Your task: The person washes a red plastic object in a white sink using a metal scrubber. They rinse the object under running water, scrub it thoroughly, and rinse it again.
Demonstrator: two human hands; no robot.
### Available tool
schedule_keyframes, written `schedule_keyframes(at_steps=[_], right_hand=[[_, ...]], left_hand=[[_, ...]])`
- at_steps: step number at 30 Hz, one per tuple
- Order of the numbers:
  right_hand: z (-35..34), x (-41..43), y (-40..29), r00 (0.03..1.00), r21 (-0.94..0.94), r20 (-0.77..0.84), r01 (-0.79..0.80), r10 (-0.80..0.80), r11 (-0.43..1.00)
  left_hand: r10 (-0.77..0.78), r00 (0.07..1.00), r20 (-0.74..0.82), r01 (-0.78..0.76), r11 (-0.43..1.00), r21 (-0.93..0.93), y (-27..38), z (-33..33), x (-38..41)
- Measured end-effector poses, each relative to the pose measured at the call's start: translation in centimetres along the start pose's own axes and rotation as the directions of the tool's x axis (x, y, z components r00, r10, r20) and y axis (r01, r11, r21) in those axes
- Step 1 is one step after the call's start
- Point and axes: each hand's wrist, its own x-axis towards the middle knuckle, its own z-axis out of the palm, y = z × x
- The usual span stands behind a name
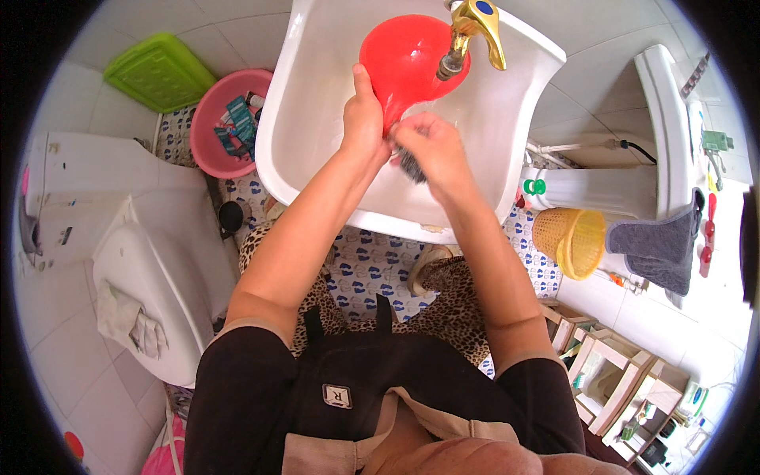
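A red plastic water ladle (401, 56) lies over the white ceramic sink (314, 113), its round bowl pointing away from me and its handle towards me. My left hand (363, 122) grips the handle, with the thumb up along the edge of the bowl. Held in my right hand (438, 148) is a grey steel-wool scrubber (411, 167), close against the handle's near end. The fingers partly cover both the scrubber and the handle. Above the ladle's right side hangs the spout of a gold-coloured tap (466, 38); it hides part of the bowl's rim.
Left of the sink stand a pink basin (205, 133) with packets inside, a green plastic lid (160, 72) and a white toilet (154, 297) with a cloth on it. To the right are a yellow wastebasket (549, 231), a pedestal washbasin (665, 124), a grey towel (653, 237) and a wooden shelf (617, 386).
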Motion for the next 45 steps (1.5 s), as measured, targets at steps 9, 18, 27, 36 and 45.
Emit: schedule_keyframes(at_steps=[9, 18, 27, 36, 45], right_hand=[[0.1, 0.0, -0.4, 1.000, 0.007, -0.003, -0.011, 0.011, 1.000], [0.0, 0.7, -0.2, 0.996, 0.074, -0.087, 0.008, -0.002, 0.997], [-3.1, 4.9, -1.5, 0.892, -0.085, -0.422, 0.135, -0.158, 0.987], [0.4, 1.8, -0.9, 0.912, -0.325, -0.247, 0.241, -0.328, 0.914], [-2.8, 2.3, -4.8, 0.987, 0.277, -0.065, 0.162, -0.150, 0.947]], left_hand=[[-0.060, 0.998, -0.012, 0.060, 0.998, -0.019, 0.4, 0.5, -0.6], [-0.103, 0.994, -0.044, 0.102, 0.995, -0.021, 0.5, 0.4, -0.9], [-0.128, 0.989, -0.079, 0.128, 0.992, -0.008, 0.3, 0.5, -0.8], [-0.234, 0.972, -0.034, 0.222, 0.954, -0.202, 0.7, 0.6, -0.4], [-0.401, 0.901, 0.166, 0.428, 0.883, -0.191, 0.6, -0.3, 0.1]])
